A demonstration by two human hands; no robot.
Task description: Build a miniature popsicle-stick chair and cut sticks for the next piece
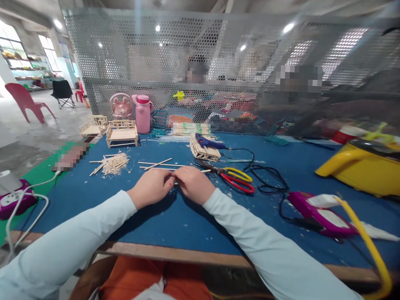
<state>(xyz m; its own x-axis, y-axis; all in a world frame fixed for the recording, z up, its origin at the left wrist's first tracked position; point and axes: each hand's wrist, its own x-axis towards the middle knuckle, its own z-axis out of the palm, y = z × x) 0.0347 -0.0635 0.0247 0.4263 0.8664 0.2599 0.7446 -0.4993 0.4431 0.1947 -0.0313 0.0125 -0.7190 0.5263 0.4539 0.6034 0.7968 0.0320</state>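
My left hand [152,187] and my right hand [195,184] meet over the middle of the blue table, fingertips pinched together. Whatever lies between the fingers is hidden or too small to name. Just beyond them lie several thin wooden sticks [158,164], partly covered by the hands. Left of these is a heap of short stick pieces [115,163]. Scissors with one yellow and one red handle [238,180] lie to the right of my right hand. Behind, a blue glue gun [208,142] rests on a small wooden stick model [203,152].
Two small stick-built furniture models [122,133] stand back left, near a pink bottle [142,114]. A perforated metal screen [151,50] borders the back. To the right are a purple power strip [323,215], black cable [268,175] and a yellow pot-like container [368,168].
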